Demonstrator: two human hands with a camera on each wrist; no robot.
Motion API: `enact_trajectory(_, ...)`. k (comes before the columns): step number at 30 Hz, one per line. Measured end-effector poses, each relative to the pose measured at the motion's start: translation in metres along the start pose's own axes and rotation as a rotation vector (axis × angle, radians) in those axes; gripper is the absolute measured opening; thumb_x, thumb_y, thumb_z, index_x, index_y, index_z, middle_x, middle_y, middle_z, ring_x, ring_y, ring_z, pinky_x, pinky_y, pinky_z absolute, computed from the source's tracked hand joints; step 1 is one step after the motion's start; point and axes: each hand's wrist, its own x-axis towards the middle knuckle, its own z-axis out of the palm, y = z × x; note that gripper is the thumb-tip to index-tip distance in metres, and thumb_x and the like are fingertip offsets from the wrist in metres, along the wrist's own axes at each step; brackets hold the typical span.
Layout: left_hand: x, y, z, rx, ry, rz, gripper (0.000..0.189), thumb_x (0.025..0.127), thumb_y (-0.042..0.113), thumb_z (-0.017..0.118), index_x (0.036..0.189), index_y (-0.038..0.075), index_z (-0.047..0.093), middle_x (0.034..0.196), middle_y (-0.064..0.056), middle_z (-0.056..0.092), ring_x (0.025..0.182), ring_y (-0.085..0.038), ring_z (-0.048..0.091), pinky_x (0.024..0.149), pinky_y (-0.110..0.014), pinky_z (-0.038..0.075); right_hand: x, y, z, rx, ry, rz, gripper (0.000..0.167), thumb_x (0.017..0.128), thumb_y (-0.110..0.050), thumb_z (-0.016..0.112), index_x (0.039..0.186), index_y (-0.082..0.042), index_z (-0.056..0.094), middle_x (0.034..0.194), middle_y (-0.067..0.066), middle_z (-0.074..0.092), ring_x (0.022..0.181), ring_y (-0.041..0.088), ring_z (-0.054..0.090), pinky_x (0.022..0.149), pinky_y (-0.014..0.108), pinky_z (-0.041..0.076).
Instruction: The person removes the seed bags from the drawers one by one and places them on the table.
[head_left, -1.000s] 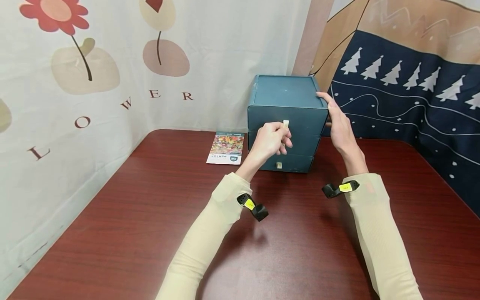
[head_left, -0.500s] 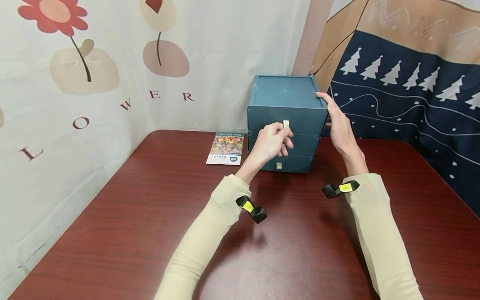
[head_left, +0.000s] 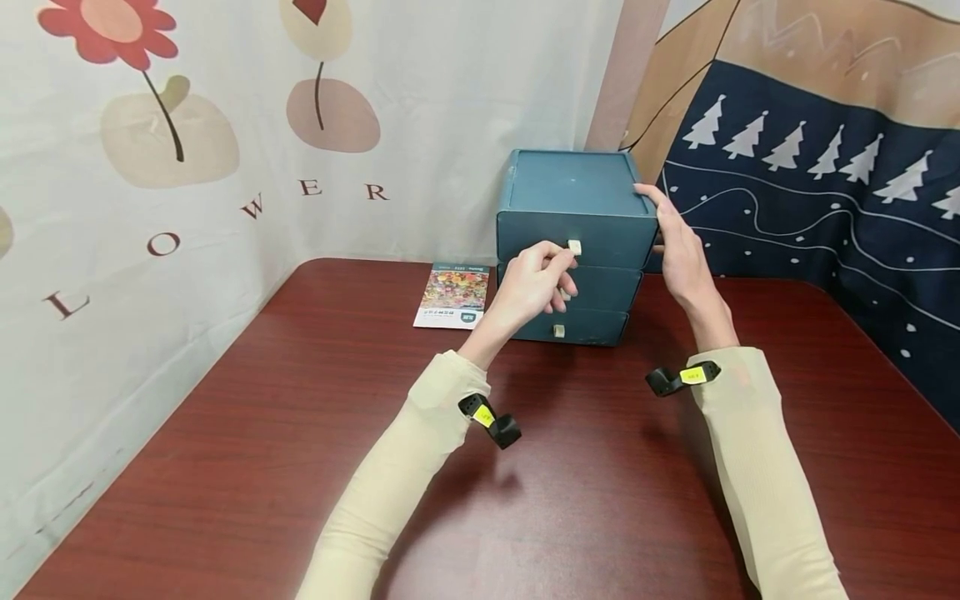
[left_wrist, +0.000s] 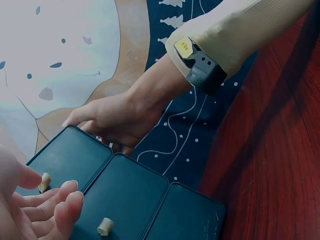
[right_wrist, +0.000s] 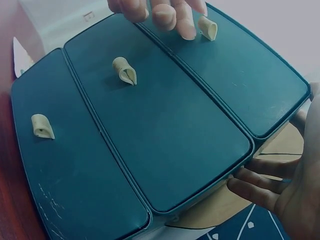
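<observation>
A blue-green drawer box (head_left: 570,182) with three stacked drawers stands on the far part of the table. Each drawer front bears a small cream pull tab; the top tab (head_left: 574,247) and bottom tab (head_left: 558,331) show in the head view. My left hand (head_left: 534,279) hovers right before the top drawer, its fingers loosely bent. In the right wrist view its fingertips are beside the top tab (right_wrist: 208,28), not around it. My right hand (head_left: 678,250) rests along the box's right side, fingers extended, a fingertip at the top edge. All three drawers sit closed.
A colourful printed packet (head_left: 452,297) lies on the reddish-brown table (head_left: 585,500), left of the box. Behind stand a pale flower-print curtain (head_left: 435,100) and a dark blue cloth with white trees (head_left: 810,200). Each wrist wears a black camera.
My left hand has let go of the top tab, which its fingers pinched before, and has drawn back slightly left. The right hand and the box have stayed put.
</observation>
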Motion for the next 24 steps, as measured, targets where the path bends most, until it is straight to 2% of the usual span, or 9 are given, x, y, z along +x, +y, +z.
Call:
enact_trajectory(6, -0.001, -0.005, -0.003, 0.038, -0.003, 0.001, 0.026, 0.108, 0.025, 0.048, 0.114, 0.004, 0.063, 0.082, -0.008, 0.069, 0.062, -0.025, 0.065, 0.057, -0.029, 0.054, 0.000, 0.001, 0.000, -0.006, 0.004, 0.000, 0.056, 0.107, -0.049, 0.016, 0.154, -0.032, 0.042, 0.159, 0.003, 0.038, 0.131, 0.035, 0.045, 0.102, 0.067, 0.036)
enact_trajectory(14, -0.001, -0.011, -0.008, 0.104, 0.007, 0.006, 0.030, 0.108, 0.026, 0.047, 0.110, 0.005, 0.067, 0.082, -0.008, 0.068, 0.062, -0.027, 0.065, 0.060, -0.036, 0.056, 0.001, 0.001, 0.001, -0.011, 0.004, 0.004, 0.056, 0.107, -0.050, 0.016, 0.154, -0.032, 0.042, 0.160, 0.004, 0.037, 0.131, 0.037, 0.045, 0.102, 0.067, 0.036)
enact_trajectory(19, -0.002, -0.014, -0.011, 0.141, 0.009, 0.001, 0.031, 0.108, 0.026, 0.047, 0.106, 0.004, 0.069, 0.080, -0.008, 0.068, 0.065, -0.033, 0.066, 0.058, -0.034, 0.055, 0.001, 0.000, 0.001, -0.016, 0.007, -0.001, 0.056, 0.108, -0.050, 0.016, 0.154, -0.032, 0.042, 0.160, 0.003, 0.037, 0.131, 0.037, 0.046, 0.102, 0.067, 0.037)
enact_trajectory(24, -0.002, -0.017, -0.014, 0.174, -0.007, -0.012, 0.031, 0.108, 0.025, 0.047, 0.103, 0.004, 0.069, 0.078, -0.008, 0.069, 0.065, -0.033, 0.067, 0.058, -0.033, 0.055, 0.000, 0.000, 0.000, -0.011, 0.006, 0.000, 0.055, 0.108, -0.049, 0.016, 0.154, -0.032, 0.041, 0.160, 0.003, 0.037, 0.132, 0.037, 0.045, 0.102, 0.068, 0.036)
